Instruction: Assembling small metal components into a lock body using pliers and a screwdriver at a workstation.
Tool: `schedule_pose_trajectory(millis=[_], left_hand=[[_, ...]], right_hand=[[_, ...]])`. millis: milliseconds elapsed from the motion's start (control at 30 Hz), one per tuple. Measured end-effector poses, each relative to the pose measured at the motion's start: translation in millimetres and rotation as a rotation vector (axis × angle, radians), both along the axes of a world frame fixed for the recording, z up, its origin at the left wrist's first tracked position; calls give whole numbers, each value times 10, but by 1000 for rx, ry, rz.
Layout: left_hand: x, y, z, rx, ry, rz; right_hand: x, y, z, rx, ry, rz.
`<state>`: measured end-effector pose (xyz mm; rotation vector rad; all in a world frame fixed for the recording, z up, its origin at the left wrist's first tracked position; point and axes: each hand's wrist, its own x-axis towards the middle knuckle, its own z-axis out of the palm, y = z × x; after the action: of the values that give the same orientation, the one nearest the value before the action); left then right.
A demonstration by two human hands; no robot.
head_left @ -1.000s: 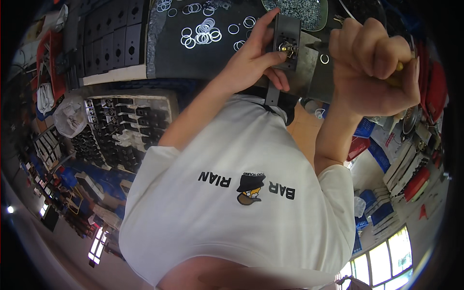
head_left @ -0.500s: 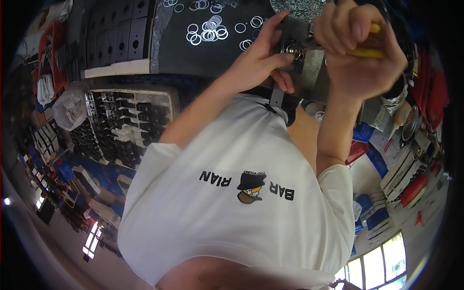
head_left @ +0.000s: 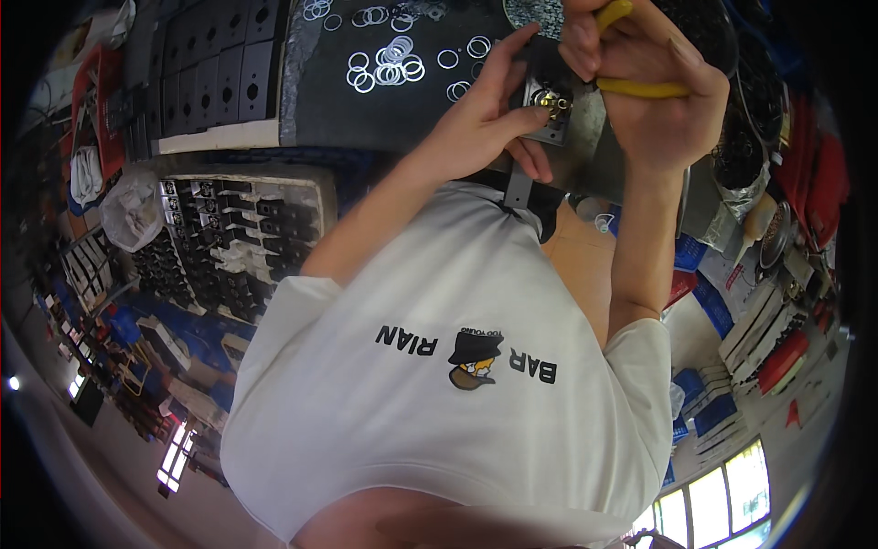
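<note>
My left hand (head_left: 483, 119) holds a dark oblong metal plate (head_left: 551, 132) at the work surface's edge, its thumb pressed beside a small brass-coloured fitting (head_left: 551, 99) on the plate. The fingers lie along the plate's left side and below it. To the right, my right hand (head_left: 672, 119) is wrapped round pliers with yellow handles (head_left: 645, 89). The handles stand apart; the jaws are hard to make out behind my fingers. Thin pale metal rings (head_left: 391, 69) lie loose in a cluster left of my left hand.
Black rectangular panels (head_left: 219, 78) with holes stand in rows at the far left. Below them sits a pale tray (head_left: 325, 197) with rows of black metal parts. A clear plastic bag (head_left: 133, 210) is beside it. Small shiny pieces (head_left: 535, 13) are heaped at the far edge.
My right hand has moved left and slightly up with the pliers, and their yellow handles now show wider apart. More of the plate shows; my left hand has barely shifted.
</note>
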<state>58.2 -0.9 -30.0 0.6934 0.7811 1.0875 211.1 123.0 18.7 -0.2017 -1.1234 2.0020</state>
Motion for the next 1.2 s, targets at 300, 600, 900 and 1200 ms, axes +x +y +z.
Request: schedule_pose_trajectory(millis=[300,600,900,1200], left_hand=[[-4,3,-18,-16,1,2],[-21,-1,0,-17,1,1],[16,-23,31,-34,-18,73],[4,7,39,-22,-32,1]], right_hand=[[-31,-77,109,-8,-53,-43],[-21,-33,143,77,-171,49],[-140,-127,161,-123,56,42],[47,-74,133,115,-118,82]])
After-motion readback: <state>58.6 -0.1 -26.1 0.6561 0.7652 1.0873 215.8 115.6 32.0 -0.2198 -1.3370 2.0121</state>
